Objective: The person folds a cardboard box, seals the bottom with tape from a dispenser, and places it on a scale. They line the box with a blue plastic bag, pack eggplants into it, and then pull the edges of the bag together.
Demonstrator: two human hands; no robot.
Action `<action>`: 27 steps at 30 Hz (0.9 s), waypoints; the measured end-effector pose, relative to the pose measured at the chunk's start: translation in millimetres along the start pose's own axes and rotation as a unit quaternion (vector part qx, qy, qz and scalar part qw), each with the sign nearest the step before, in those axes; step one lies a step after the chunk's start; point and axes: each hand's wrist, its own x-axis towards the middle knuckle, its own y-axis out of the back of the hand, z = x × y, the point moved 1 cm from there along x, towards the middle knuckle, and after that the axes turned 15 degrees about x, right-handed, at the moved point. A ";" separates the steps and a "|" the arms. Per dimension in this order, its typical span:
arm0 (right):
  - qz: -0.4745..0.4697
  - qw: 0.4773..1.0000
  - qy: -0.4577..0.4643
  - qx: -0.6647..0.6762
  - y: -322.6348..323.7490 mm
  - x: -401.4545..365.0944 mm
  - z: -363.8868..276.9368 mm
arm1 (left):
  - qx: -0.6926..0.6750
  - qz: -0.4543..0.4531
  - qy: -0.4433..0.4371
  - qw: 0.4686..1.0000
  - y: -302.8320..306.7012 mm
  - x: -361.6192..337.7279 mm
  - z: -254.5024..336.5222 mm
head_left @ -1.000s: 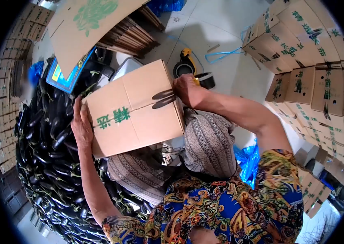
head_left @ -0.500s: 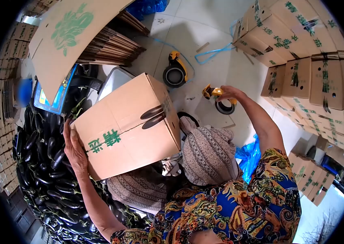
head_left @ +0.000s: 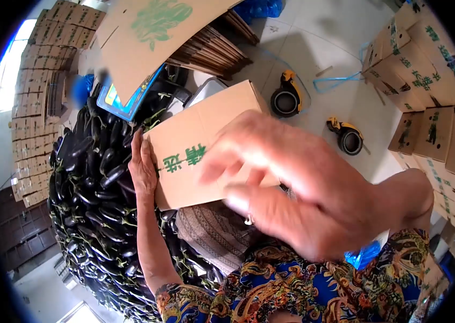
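Note:
A closed cardboard box (head_left: 200, 140) with green printing rests in front of me, tilted, above my knee in patterned cloth. My left hand (head_left: 144, 167) lies flat along the box's left side, fingers stretched. Close to the camera, my right hand (head_left: 297, 183) is raised over the box's right part and hides it; its fingers are bent, slightly blurred and apart from the thumb, with nothing seen between them. On the floor are two yellow-and-black tape dispensers, one (head_left: 286, 99) just beyond the box and another (head_left: 349, 140) farther right.
A large heap of eggplants (head_left: 93, 215) spreads at the left. Flattened cartons (head_left: 211, 51) lean beyond the box, near a blue tray (head_left: 125, 107). Stacked boxes stand at the right (head_left: 421, 70) and far left (head_left: 36, 107). Blue strapping (head_left: 337, 81) lies on the floor.
My right hand has left the right-hand tape dispenser, which stays on the floor, and come up close to the camera. The view has shifted left. My left hand remains at the box.

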 end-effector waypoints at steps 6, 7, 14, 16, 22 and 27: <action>-0.267 0.962 0.060 0.020 -72.9 48.5 -12.5 | -0.095 0.021 0.032 0.995 -1.7 -4.4 20.9; -0.284 0.956 0.062 0.026 -76.0 48.4 -11.6 | -0.112 0.015 0.100 0.989 2.2 -9.6 29.5; -0.322 0.944 0.045 0.050 -80.8 50.1 -21.4 | 0.041 0.084 -0.030 0.995 -2.4 -0.6 4.2; -0.329 0.942 0.040 0.051 -77.6 46.5 -24.4 | 0.017 0.017 0.042 0.999 3.6 -1.7 8.1; -0.337 0.939 0.034 0.058 -85.2 44.7 -24.4 | 0.035 0.068 -0.001 0.997 -1.7 -0.2 8.1; -0.316 0.946 0.013 0.071 -85.0 47.3 -26.0 | 0.030 0.085 -0.048 0.995 -2.6 0.0 1.5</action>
